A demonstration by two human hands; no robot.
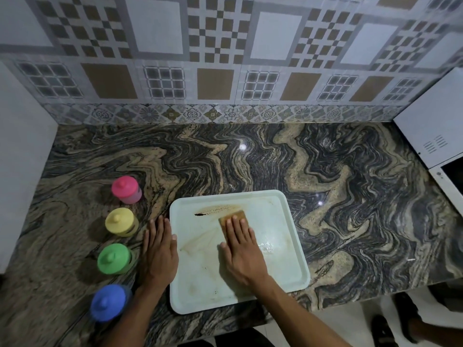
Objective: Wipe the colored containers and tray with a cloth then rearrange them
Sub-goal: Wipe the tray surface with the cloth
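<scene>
A white tray (283, 236) lies on the marble counter, with a brown smear near its far edge and faint streaks across its floor. My right hand (241, 249) presses flat on a tan cloth (234, 216) on the tray, just below the smear. My left hand (160, 249) rests flat on the counter against the tray's left rim, thumb on the rim. Left of it stand several lidded containers in a column: pink (126, 189), yellow (121, 222), green (114, 259) and blue (108, 303).
A white microwave (433, 126) stands at the right end of the counter. A white wall panel (22, 171) bounds the left side. The tiled wall (225, 58) runs behind. The counter's front edge (350, 299) lies just below the tray, and a person's sandalled feet (406, 319) show on the floor.
</scene>
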